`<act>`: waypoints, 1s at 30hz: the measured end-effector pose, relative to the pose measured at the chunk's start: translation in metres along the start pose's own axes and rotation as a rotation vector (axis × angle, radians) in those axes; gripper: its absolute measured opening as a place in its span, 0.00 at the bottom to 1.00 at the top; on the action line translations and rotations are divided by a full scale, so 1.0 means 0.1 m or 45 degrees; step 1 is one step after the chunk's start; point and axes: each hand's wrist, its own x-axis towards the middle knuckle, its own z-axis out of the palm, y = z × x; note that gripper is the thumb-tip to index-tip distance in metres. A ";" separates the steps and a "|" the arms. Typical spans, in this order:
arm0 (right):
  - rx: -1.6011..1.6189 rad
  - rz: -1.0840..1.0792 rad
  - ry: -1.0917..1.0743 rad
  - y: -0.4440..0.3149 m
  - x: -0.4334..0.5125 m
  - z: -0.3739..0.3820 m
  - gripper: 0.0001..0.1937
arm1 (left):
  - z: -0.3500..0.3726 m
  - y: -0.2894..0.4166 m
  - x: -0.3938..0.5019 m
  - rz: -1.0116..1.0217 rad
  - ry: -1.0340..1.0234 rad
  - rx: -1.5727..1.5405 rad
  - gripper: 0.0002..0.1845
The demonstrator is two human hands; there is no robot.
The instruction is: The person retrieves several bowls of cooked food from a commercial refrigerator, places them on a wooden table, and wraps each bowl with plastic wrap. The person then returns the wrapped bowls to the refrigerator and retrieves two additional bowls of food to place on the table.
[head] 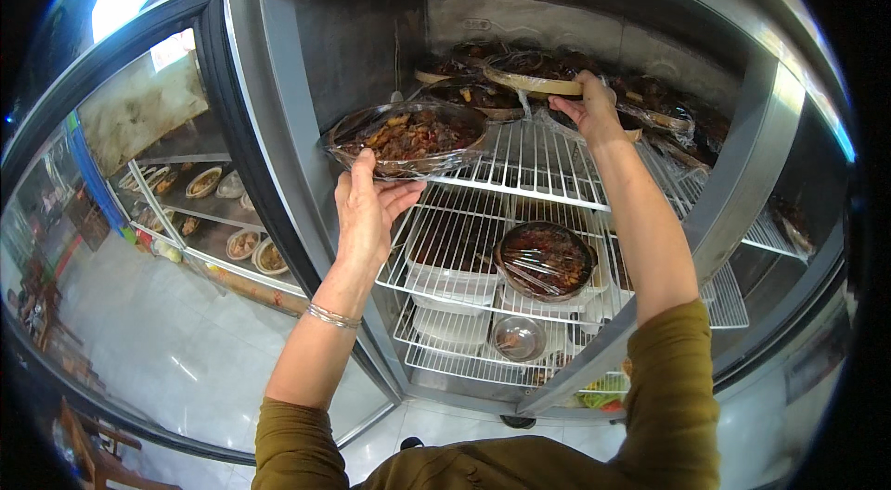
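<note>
My left hand (372,211) grips the near rim of a film-wrapped bowl of cooked food (411,135), thumb on the side and fingers beneath. The bowl is at the left front of the upper wire shelf (515,173); whether it rests there I cannot tell. Deeper in, my right hand (592,107) holds the right edge of a shallow wrapped dish with a pale rim (532,83), tilted above other dishes. Another wrapped dish (473,97) lies just left of and below it. Below my right hand is a further wrapped dish (578,128), partly hidden by the hand.
A steel upright (752,163) divides the refrigerator opening. On the shelf below sit a wrapped round dish (546,260) and plastic tubs (449,281); lower still is a clear round container (518,338). The glass door (209,211) stands open at left. More wrapped dishes (654,104) crowd the back right.
</note>
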 end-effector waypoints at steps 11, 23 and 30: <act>0.125 0.085 -0.090 0.21 0.08 -0.20 0.17 | -0.04 -0.05 0.10 -0.098 -0.040 0.146 0.38; 0.076 0.096 -0.224 0.23 -0.05 -0.24 0.21 | -0.20 0.06 0.29 -0.107 -0.169 0.233 0.39; -0.025 0.033 -0.091 0.11 -0.06 -0.13 0.19 | -0.10 0.04 0.11 -0.221 -0.176 0.035 0.35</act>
